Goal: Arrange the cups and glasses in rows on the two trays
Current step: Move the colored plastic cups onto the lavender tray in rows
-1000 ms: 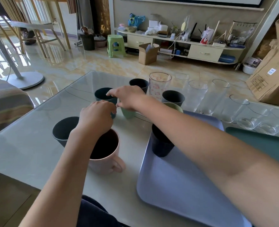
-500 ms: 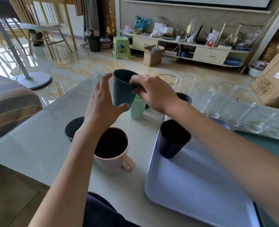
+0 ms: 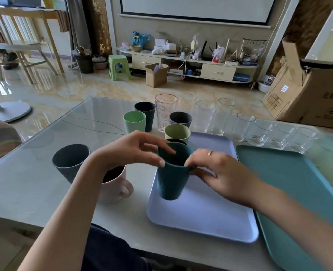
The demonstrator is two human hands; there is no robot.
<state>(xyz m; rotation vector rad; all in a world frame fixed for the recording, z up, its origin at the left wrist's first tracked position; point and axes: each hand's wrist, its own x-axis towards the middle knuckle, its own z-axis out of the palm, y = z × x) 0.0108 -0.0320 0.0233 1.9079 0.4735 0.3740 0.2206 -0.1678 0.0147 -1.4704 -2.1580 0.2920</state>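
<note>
A dark teal ribbed cup sits low over the left part of the lavender tray. My right hand grips its rim from the right. My left hand touches its rim and side from the left, thumb on the wall. Right behind it, a dark cup is almost hidden on the tray. A teal tray lies to the right. A pink mug and a dark grey cup stand left of the lavender tray.
Beyond the lavender tray stand two green cups, two dark cups, a printed glass and a row of several clear glasses. The table's near edge runs under my forearms. A cardboard box sits at far right.
Both hands lifted the teal cup from the far group and carried it toward me and down, over the lavender tray, in front of the dark cup there.
</note>
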